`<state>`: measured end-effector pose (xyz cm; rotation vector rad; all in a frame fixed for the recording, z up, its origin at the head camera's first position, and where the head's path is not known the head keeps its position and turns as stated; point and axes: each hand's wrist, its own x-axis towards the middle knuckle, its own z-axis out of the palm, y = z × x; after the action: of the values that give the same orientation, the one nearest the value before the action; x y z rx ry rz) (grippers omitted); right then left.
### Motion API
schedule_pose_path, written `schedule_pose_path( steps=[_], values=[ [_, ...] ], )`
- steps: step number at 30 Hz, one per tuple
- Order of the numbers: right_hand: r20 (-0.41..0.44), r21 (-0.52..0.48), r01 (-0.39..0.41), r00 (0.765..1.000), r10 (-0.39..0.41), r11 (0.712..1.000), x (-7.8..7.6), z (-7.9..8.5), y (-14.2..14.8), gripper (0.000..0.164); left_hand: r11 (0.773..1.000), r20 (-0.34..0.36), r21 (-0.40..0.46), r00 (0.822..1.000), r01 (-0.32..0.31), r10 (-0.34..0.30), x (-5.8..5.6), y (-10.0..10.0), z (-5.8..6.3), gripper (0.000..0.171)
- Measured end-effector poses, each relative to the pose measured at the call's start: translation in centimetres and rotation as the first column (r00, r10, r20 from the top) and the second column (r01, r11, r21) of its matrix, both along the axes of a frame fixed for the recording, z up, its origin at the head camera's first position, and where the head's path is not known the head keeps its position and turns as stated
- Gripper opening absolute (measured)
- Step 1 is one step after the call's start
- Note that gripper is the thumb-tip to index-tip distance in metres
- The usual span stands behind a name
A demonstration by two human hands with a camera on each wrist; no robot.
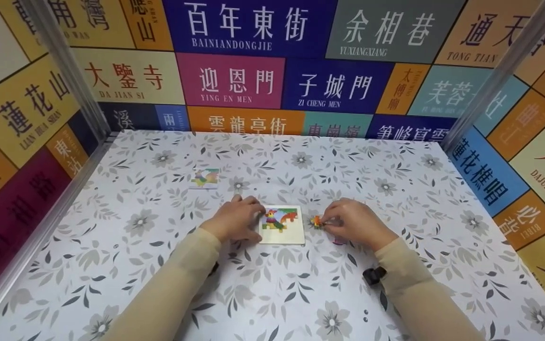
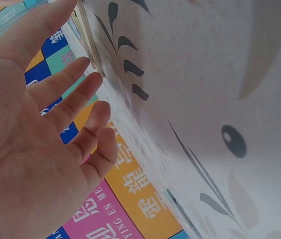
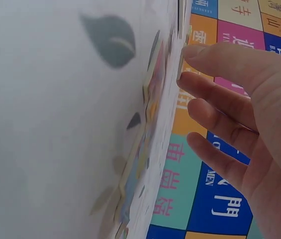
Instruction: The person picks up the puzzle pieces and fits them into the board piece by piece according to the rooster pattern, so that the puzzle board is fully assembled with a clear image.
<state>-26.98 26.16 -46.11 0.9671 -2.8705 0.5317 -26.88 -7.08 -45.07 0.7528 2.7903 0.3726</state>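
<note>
A small square puzzle board (image 1: 283, 238) lies on the table, partly filled with joined pieces showing a colourful rooster (image 1: 274, 220); its lower strip is bare and pale. My left hand (image 1: 237, 219) rests at the board's left edge, thumb near the lower corner and fingers near the upper one. In the left wrist view those fingers (image 2: 63, 107) are loosely extended. Right of the board, my right hand (image 1: 355, 223) pinches an orange-and-yellow puzzle piece (image 1: 316, 221) between thumb and forefinger. A pinkish-purple piece (image 1: 338, 241) lies partly hidden below that hand.
Farther back on the left lies a square picture card (image 1: 204, 178) with a similar rooster image. The right wrist view shows loose puzzle pieces (image 3: 152, 74) flat on the flowered tablecloth (image 1: 149, 279). Walls with coloured sign panels (image 1: 234, 80) enclose the table's back and sides.
</note>
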Motion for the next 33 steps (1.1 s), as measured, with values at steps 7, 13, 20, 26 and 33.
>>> schedule_pose_path(
  steps=[7, 13, 20, 26, 33],
  values=[
    [0.007, 0.023, -0.012, 1.000, 0.012, 1.000, -0.2, 0.5, -1.2, 0.011, 1.000, -0.011, 0.002, 1.000, 0.009, -0.009, 0.0, 0.0, 0.0, 0.065],
    [-0.048, 0.051, -0.067, 0.996, 0.069, 0.996, -0.4, 0.8, -2.1, 0.012, 1.000, 0.015, -0.019, 1.000, -0.003, 0.004, 0.1, 0.1, 0.2, 0.065],
    [-0.061, 0.053, -0.093, 0.994, 0.096, 0.994, -0.5, 0.5, -3.3, 0.012, 1.000, 0.010, -0.022, 1.000, 0.004, -0.004, 0.0, 0.0, 0.2, 0.065],
    [-0.049, 0.037, -0.125, 0.991, 0.127, 0.991, -0.7, 0.2, -4.2, 0.013, 1.000, 0.021, -0.029, 1.000, -0.007, 0.008, 0.0, 0.1, 0.2, 0.066],
    [-0.062, 0.066, -0.138, 0.988, 0.142, 0.988, -0.7, -0.2, -5.2, 0.013, 1.000, 0.002, -0.007, 1.000, -0.003, 0.003, 0.1, 0.0, 0.0, 0.065]
  ],
)
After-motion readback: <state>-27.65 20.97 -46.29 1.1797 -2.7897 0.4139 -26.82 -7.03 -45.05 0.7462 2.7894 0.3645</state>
